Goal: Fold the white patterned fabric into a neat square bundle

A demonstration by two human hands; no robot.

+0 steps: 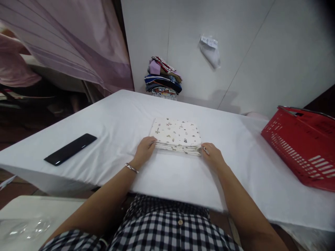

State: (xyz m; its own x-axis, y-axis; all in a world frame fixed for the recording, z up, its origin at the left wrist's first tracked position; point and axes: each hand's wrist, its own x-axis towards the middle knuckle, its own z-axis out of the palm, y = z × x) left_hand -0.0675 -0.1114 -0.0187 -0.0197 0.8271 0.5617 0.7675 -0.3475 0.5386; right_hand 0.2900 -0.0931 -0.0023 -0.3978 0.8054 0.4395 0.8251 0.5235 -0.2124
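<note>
A folded white cloth (176, 132) with a small brown and dark print lies flat in the middle of the white-covered table, its several layers showing along the near edge. At its near left corner, my left hand (145, 148) pinches the edge between thumb and fingers. My right hand (210, 154) grips the near right corner in the same way. The cloth's exact kind cannot be made out while it is folded. A silver bracelet (131, 168) circles my left wrist.
A long black glossy object (71, 149) lies on the table (123, 115) at left. A red plastic basket (303, 146) stands at right. Folded fabrics (163, 78) are stacked behind the far edge, by the wall. Beyond a curtain (86, 38), a person (15, 62) is partly visible.
</note>
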